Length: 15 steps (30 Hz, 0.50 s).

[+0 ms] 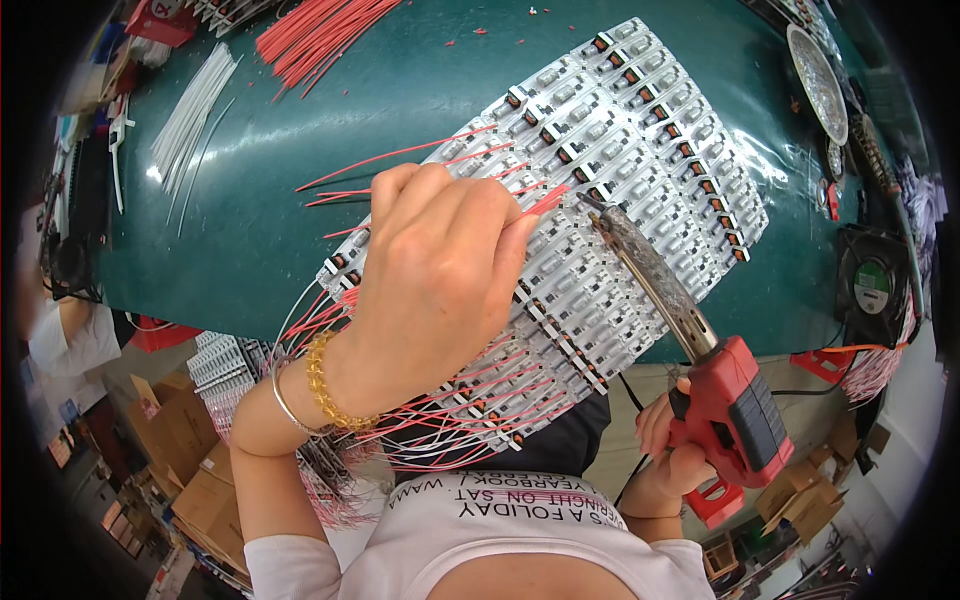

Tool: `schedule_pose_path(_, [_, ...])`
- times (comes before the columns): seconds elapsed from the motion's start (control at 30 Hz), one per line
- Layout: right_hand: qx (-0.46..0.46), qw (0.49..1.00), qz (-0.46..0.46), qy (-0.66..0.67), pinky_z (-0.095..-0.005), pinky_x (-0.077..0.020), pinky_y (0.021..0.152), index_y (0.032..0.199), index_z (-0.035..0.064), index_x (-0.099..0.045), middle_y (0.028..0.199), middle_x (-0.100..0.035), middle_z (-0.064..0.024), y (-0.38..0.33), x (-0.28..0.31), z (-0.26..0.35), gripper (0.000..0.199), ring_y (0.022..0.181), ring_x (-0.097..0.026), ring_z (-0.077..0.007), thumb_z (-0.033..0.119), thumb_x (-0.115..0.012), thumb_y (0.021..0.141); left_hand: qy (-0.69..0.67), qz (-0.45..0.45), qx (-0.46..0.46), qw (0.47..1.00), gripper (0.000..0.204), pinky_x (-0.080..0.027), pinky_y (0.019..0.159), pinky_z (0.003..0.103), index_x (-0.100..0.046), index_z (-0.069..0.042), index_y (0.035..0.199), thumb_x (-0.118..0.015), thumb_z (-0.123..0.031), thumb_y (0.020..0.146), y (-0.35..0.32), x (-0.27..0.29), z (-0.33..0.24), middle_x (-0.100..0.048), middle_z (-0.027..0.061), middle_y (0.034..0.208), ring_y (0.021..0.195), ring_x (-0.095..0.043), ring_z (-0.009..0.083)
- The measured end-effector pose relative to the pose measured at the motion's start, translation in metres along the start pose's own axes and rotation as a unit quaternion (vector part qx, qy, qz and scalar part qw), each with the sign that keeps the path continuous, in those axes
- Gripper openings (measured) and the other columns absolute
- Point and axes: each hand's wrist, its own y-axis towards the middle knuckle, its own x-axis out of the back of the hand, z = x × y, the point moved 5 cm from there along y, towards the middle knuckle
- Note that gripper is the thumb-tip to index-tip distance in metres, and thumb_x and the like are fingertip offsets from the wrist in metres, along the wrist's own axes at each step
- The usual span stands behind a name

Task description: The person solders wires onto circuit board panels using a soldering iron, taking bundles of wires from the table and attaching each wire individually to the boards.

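My left hand is closed in a pinch on a small bundle of red wires, whose ends stick out past the fingertips. Under it lies a large white panel of small circuit boards, in rows with metal and black-orange parts. My right hand grips the handle of a red-and-black soldering gun. Its dark tip is close to the wire ends, over the panel; whether they touch, I cannot tell. Several red wires stretch leftward from the upper rows, and red and white wires trail off the lower rows.
On the green table lie a pile of red wires and a bunch of white wires. A metal dish and a black fan stand at the right. Cardboard boxes sit below at the left.
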Motion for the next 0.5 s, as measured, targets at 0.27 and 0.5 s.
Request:
schedule_pose_path(0.27, [0.017, 0.999, -0.006, 0.038, -0.0234, -0.0354, 0.041, 0.113, -0.0055, -0.044, 0.046, -0.041, 0.0019, 0.0, -0.004, -0.003, 0.078, 0.037, -0.04, -0.0102, 0.062, -0.058, 0.076, -0.001, -0.01, -0.007, 1.0, 0.016, -0.036, 0.07, 0.037, -0.05, -0.006, 0.071, -0.066, -0.005, 0.074, -0.003, -0.002, -0.001, -0.051, 0.0056, 0.065, 0.065, -0.047, 0.0243])
schedule_pose_path(0.5, [-0.017, 0.988, 0.016, 0.154, -0.0234, -0.0345, 0.038, 0.113, -0.0058, -0.043, 0.044, -0.041, 0.001, 0.01, -0.012, 0.029, 0.077, 0.036, -0.039, -0.0104, 0.061, -0.057, 0.078, 0.022, -0.056, -0.021, 0.998, 0.015, -0.036, 0.071, 0.038, -0.052, -0.007, 0.071, -0.066, -0.008, 0.076, -0.002, 0.013, -0.012, -0.051, 0.0023, 0.065, 0.063, -0.048, 0.0217])
